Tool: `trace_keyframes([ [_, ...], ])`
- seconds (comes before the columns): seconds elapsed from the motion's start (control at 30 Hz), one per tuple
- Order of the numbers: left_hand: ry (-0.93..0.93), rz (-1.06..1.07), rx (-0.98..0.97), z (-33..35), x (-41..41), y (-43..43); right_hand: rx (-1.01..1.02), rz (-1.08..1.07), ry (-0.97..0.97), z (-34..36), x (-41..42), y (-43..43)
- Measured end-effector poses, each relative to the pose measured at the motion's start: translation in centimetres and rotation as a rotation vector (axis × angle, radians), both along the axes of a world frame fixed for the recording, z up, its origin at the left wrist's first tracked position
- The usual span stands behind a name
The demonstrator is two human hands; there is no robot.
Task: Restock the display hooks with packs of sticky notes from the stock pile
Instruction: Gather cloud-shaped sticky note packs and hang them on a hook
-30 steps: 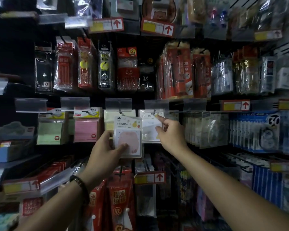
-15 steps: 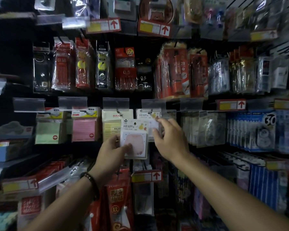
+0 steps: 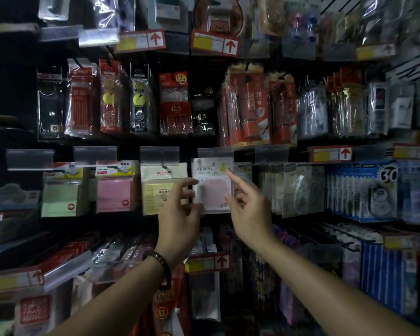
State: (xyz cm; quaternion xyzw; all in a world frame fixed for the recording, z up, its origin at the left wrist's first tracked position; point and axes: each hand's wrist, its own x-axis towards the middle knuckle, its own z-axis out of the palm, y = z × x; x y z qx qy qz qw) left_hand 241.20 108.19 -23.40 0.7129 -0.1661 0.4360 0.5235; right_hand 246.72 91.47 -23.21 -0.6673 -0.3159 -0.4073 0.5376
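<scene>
A pink sticky-note pack (image 3: pixel 212 187) with a "BE HAPPY" header hangs on a display hook (image 3: pixel 215 155) in the middle row. My left hand (image 3: pixel 180 217) hovers just left of it with fingers spread and relaxed, fingertips near the pack's left edge, holding nothing. On the other side, my right hand (image 3: pixel 249 212) has its index finger straight up against the pack's upper right corner and its thumb by the right edge. Yellow (image 3: pixel 155 190), pink (image 3: pixel 114 192) and green (image 3: pixel 63 195) sticky-note packs hang on the hooks to the left.
Pen and refill packs (image 3: pixel 175 105) fill the hooks above. Blue correction-tape packs (image 3: pixel 364 190) and clear packs (image 3: pixel 298 190) hang to the right. Red price labels (image 3: pixel 207 263) and more packs crowd the rows below. No stock pile is in view.
The pink pack moved right and up from my left hand onto the hook. My left hand let go of it and opened. My right hand dropped slightly, its index finger now on the pack's corner.
</scene>
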Motion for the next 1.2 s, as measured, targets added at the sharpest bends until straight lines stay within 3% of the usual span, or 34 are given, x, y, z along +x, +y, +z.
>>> trace_keyframes([
  [0.4, -0.002, 0.150, 0.205, 0.6, 1.8, 0.3, -0.116, -0.120, -0.005, 1.5, 2.1, -0.1],
  [0.73, 0.211, 0.232, 0.503, 2.6, 2.0, 0.8, -0.530, -0.335, 0.241, 3.4, 2.6, 0.8],
  [0.9, 0.271, 0.287, 0.531, 2.5, 1.3, 0.5, -0.702, -0.581, 0.269, 3.7, 2.2, 1.2],
  [1.07, 0.260, 0.277, 0.454, 0.3, -1.7, 1.5, -0.555, -0.534, 0.158, 2.1, -1.1, -0.3],
  [1.2, 0.060, 0.301, 0.414, -2.8, -5.7, 2.6, -0.345, -0.410, -0.050, -1.1, -4.3, -1.8],
])
